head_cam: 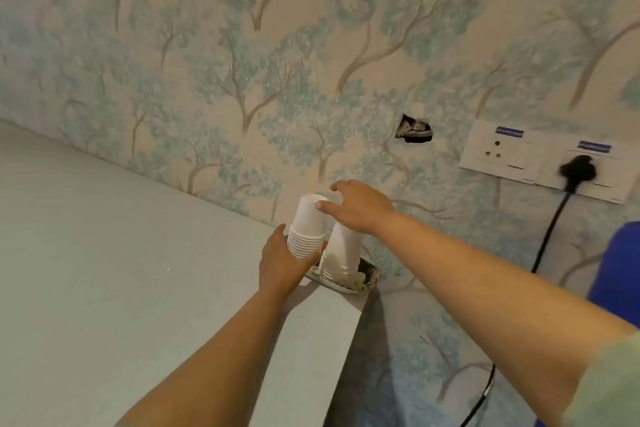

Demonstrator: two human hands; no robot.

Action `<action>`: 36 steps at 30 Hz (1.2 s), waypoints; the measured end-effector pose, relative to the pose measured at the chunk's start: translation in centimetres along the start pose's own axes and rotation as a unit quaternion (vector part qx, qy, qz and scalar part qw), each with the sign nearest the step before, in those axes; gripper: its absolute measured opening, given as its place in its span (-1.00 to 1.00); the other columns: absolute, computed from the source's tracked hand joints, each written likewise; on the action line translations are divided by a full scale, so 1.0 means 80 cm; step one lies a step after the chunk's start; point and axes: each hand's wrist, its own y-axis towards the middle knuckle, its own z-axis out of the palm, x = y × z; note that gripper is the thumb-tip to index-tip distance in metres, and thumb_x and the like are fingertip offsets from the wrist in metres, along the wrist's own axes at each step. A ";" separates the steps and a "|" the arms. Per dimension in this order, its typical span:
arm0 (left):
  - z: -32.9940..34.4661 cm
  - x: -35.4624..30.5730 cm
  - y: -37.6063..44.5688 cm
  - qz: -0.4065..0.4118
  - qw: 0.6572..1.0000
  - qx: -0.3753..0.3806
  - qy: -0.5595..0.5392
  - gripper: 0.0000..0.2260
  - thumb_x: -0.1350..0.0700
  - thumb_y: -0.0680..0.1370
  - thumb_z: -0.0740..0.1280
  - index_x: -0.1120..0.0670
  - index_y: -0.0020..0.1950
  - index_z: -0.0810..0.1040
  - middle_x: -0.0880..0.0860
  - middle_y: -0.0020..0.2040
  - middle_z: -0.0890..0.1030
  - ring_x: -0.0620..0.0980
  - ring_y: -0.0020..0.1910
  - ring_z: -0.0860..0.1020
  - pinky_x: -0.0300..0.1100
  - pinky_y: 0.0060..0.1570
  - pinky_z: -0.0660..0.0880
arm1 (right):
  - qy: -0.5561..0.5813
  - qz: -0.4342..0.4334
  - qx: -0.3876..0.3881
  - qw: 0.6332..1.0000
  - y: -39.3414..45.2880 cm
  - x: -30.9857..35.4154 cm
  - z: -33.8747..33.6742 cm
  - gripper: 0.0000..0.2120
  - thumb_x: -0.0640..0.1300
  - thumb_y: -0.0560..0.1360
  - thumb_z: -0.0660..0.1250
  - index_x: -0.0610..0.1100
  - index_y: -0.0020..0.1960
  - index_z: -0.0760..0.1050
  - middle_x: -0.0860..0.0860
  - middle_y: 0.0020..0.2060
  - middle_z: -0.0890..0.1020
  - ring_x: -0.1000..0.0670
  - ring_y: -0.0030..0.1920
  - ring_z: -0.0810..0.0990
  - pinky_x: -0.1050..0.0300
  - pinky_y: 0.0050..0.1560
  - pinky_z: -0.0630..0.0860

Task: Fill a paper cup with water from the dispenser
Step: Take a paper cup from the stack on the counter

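Two upside-down stacks of white paper cups stand on a small patterned tray (363, 284) at the far right corner of a pale counter. My left hand (282, 262) grips the left stack of paper cups (306, 229) around its lower rims. Above it, my right hand (360, 206) pinches the topmost cup of that stack with thumb and fingers. The second stack of paper cups (341, 253) leans beside it under my right wrist. The dispenser itself is mostly out of view; only a blue shape (618, 263) shows at the right edge.
The pale counter (121, 270) stretches left and ends at an edge (346, 357) just right of the tray. On the tree-patterned wall are a socket panel (540, 158), a black plug and cord (550, 229), and a small hole (414, 132).
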 end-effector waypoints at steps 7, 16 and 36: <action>0.016 0.036 0.076 0.004 1.000 0.027 -0.006 -0.04 -0.31 0.03 0.51 -0.08 0.36 0.29 -0.02 0.31 0.48 0.03 0.23 0.49 0.01 0.14 0.47 | -0.017 -0.024 -0.008 1.000 0.065 -0.015 0.043 -0.37 0.30 0.44 0.14 -0.07 0.36 0.30 -0.11 0.35 0.40 -0.17 0.29 0.40 -0.07 0.18 0.37; 0.029 0.048 0.084 -0.006 0.990 0.079 -0.115 -0.36 -0.22 0.06 0.51 -0.06 0.08 0.47 -0.11 -0.08 0.63 -0.23 -0.19 0.62 -0.33 -0.28 0.52 | -0.190 -0.046 -0.016 0.981 0.116 0.004 0.068 -0.35 0.40 0.43 -0.05 -0.15 -0.13 0.48 -0.06 -0.23 0.53 -0.10 -0.25 0.47 0.14 -0.42 0.18; 0.017 0.046 0.083 0.052 0.994 0.084 -0.036 -0.17 -0.24 0.11 0.50 -0.17 0.31 0.25 -0.24 0.06 0.47 -0.13 0.05 0.50 -0.29 -0.13 0.42 | 0.044 -0.009 -0.181 0.983 0.106 -0.016 -0.021 -0.60 0.16 0.50 0.04 -0.16 -0.22 0.39 -0.10 -0.25 0.50 -0.14 -0.25 0.45 0.11 -0.43 0.19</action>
